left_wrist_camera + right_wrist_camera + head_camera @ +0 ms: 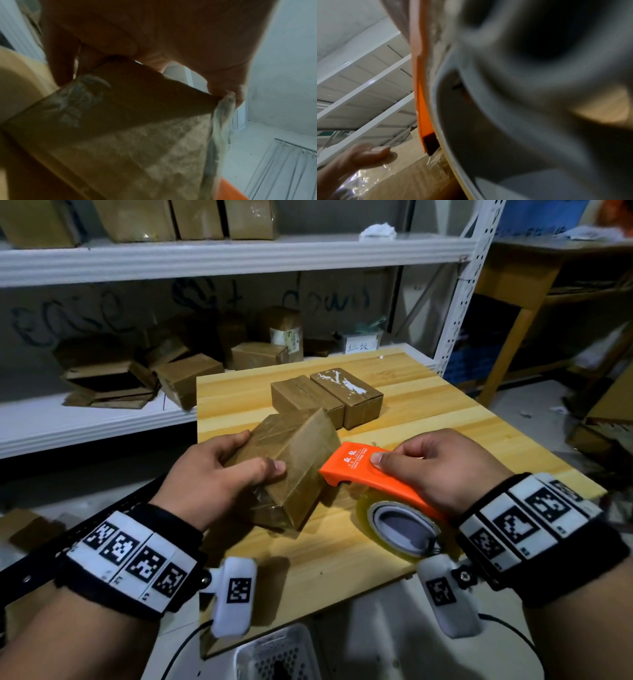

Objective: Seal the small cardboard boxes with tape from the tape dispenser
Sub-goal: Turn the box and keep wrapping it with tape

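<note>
A small brown cardboard box [298,460] stands tilted on the wooden table [428,392], one corner raised. My left hand [219,470] grips it, thumb across the near face and fingers on the far side. My right hand [442,467] holds the orange tape dispenser [363,470] with its clear tape roll [400,525]; the dispenser's front edge touches the box's right face. In the left wrist view the box [137,135] fills the frame under the palm, with crumpled tape at its edge. The right wrist view shows the dispenser [423,108] close up, clear tape on the box [412,180] and the left thumb [368,154].
Two more small boxes [325,395] sit side by side at the table's far middle. White metal shelving [205,258] behind and to the left holds several cardboard boxes. A white perforated basket [277,655] is below the table's near edge. A wooden desk [520,278] stands at the right.
</note>
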